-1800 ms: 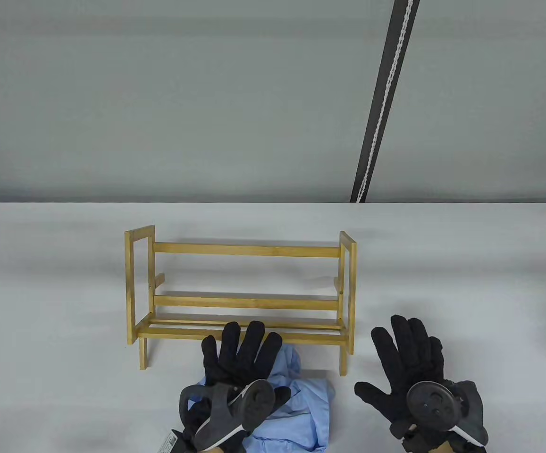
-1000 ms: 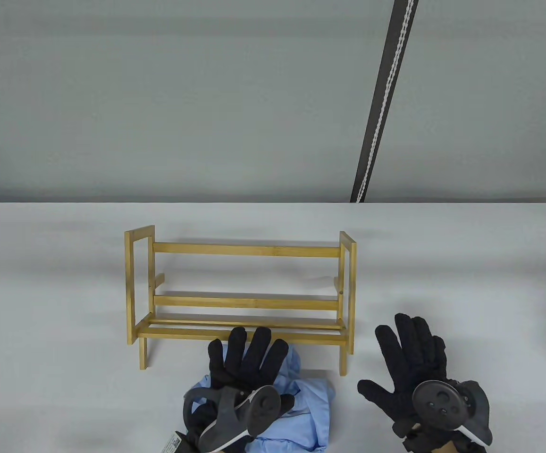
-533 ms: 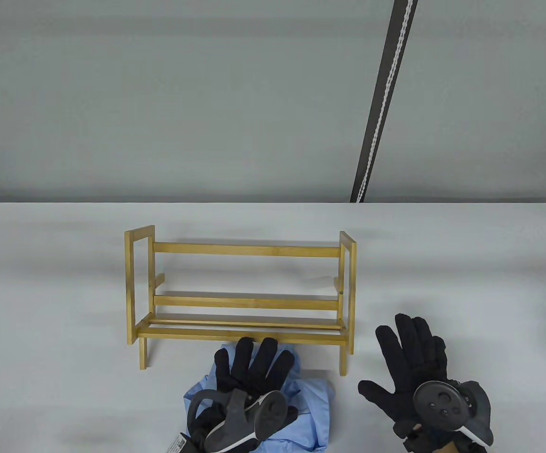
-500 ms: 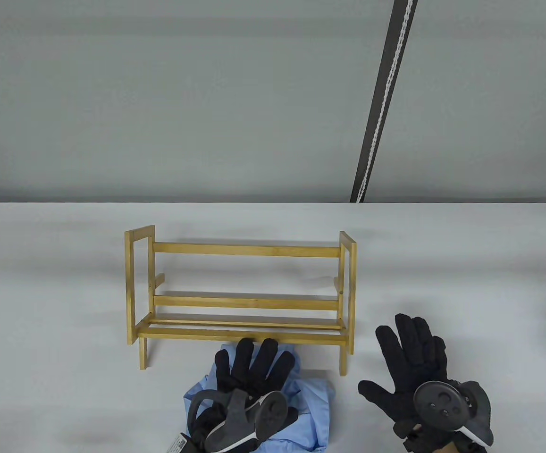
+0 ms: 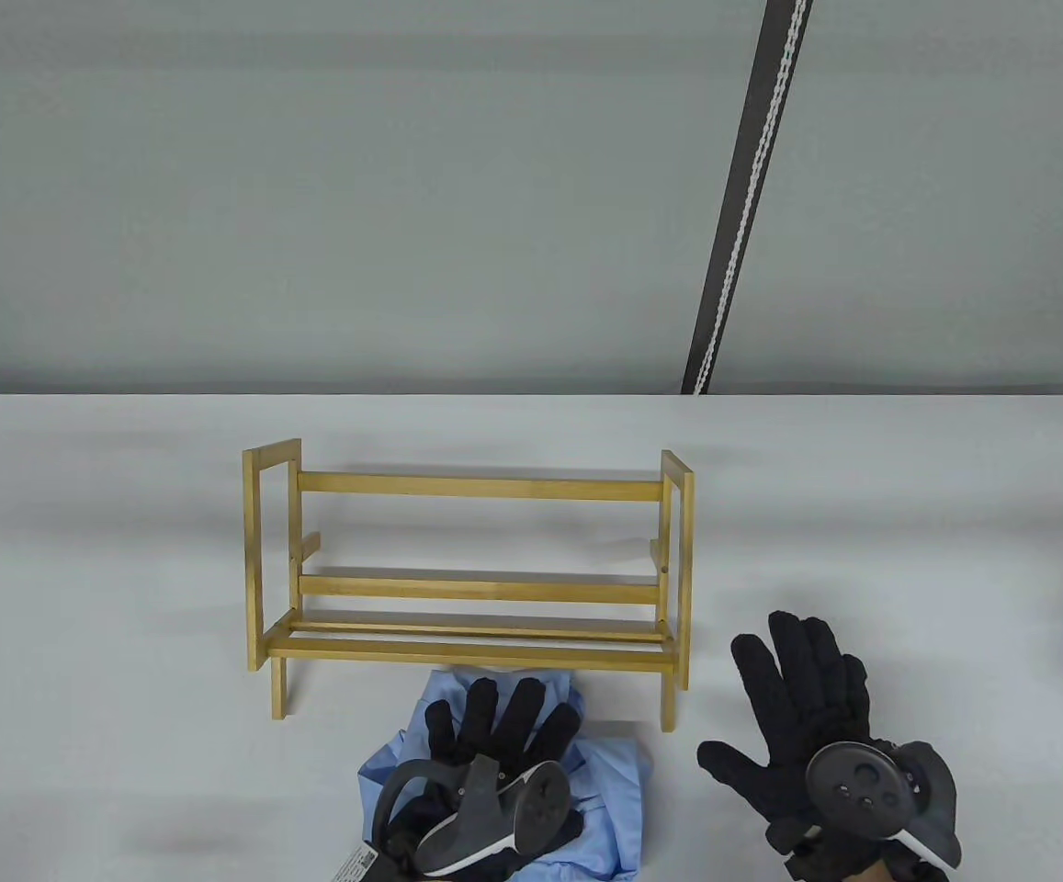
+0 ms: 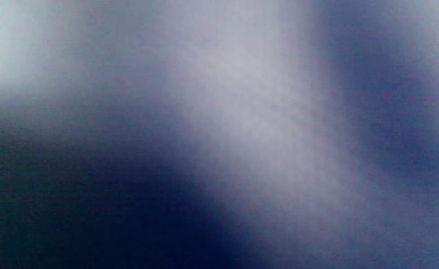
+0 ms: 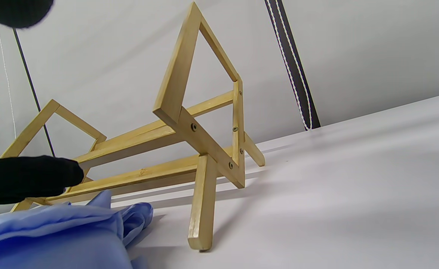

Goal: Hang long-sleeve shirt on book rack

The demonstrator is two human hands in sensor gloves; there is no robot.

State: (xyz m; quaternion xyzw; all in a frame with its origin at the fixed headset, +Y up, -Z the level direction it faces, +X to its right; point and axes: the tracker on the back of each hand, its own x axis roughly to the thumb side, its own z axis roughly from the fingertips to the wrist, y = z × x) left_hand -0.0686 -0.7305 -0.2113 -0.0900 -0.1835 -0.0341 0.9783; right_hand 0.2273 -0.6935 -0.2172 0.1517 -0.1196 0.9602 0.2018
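Note:
A crumpled light-blue long-sleeve shirt (image 5: 618,799) lies on the table just in front of the wooden book rack (image 5: 480,487). My left hand (image 5: 494,730) rests on top of the shirt with its fingers spread, fingertips just short of the rack's lower front rail. The left wrist view shows only blurred blue cloth (image 6: 260,130) pressed close. My right hand (image 5: 788,698) is open and empty with fingers spread, to the right of the rack's right leg. In the right wrist view the rack (image 7: 189,127) stands ahead, the shirt (image 7: 55,235) is at the lower left, and a black fingertip (image 7: 28,179) shows at the left.
The white table (image 5: 908,514) spreads bare around the rack. A grey wall stands behind it with a dark strap and white cord (image 5: 742,193) running up it. The rack's right front leg (image 7: 202,201) stands next to the shirt's edge.
My left hand has slid back toward me over the shirt, away from the rack's lower rail, uncovering more cloth at the far edge. The right hand has hardly moved.

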